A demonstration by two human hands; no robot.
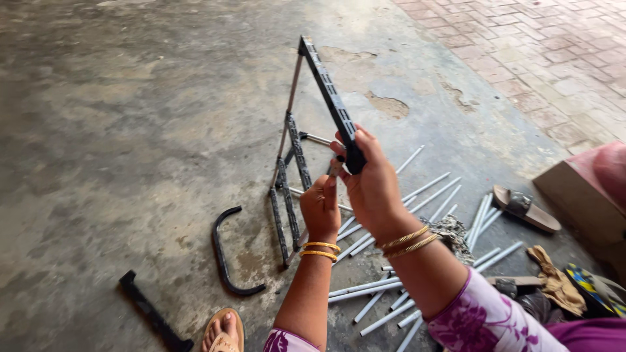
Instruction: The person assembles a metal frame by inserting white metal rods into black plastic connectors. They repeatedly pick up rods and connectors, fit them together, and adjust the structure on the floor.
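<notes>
Two hands at frame centre: right hand [372, 179] clamped on black slotted bar [329, 94]; left hand [319, 205] pinches small fitting [334, 169] beside it. We judge bar stiff, light; grip low end.

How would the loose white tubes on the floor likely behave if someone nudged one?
The white tubes look round and smooth, so one would probably roll on the concrete floor. They seem thin and likely light. Each looks straight, suggesting stiffness.

black slotted bar [329, 98], tilted, end gripped
</notes>
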